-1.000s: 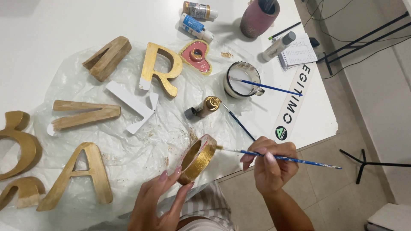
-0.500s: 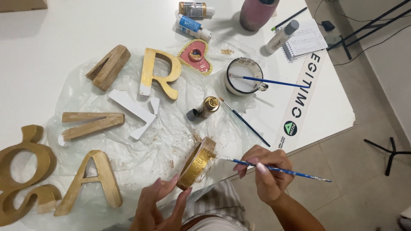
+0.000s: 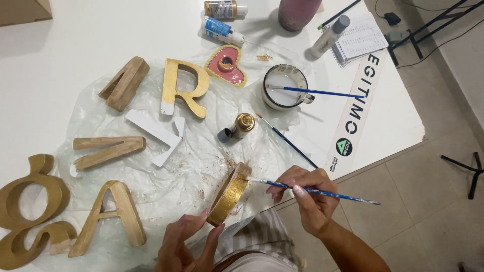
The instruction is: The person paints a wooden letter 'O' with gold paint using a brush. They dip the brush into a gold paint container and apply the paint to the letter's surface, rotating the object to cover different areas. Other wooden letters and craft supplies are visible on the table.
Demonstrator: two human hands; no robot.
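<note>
The left hand (image 3: 189,242) pinches the gold piece (image 3: 229,194) by its lower edge, standing it on the plastic sheet (image 3: 201,151) at the bench's near edge. The right hand (image 3: 307,199) grips a brush (image 3: 322,191), tip touching it. The piece looks rigid and light; wet paint probably makes the faces slippery, so edges are best held.

Left hand (image 3: 189,242) fingers spread upward; right hand (image 3: 308,197) pinched, apparently mid-stroke.

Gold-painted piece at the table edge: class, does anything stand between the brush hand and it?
Nothing visible does. The right hand holds the blue paintbrush with its tip at the gold-painted piece, which the left hand steadies from below.
</note>
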